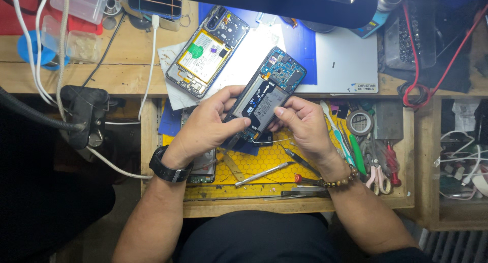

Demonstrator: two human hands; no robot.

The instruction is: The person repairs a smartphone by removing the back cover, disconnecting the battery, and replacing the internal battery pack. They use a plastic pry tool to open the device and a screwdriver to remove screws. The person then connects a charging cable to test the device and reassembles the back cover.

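Both my hands hold an opened phone [269,90] with its back cover off, showing a dark battery and a blue circuit board at its far end. My left hand [208,123] grips its left edge, thumb pressed on the lower part. My right hand [302,123] grips the right edge, thumb on the battery. A thin white wire [272,140] hangs from the phone's lower end. A second opened phone [207,52] with a yellow and green battery label lies on the bench behind.
An open drawer with a yellow honeycomb mat [259,164] holds a metal spudger [264,173], screwdrivers, a toothbrush [335,131], pink-handled pliers [376,174] and a tape roll [360,122]. White cables [150,65] and a black clamp [84,113] sit left. A lamp head [274,1] hangs overhead.
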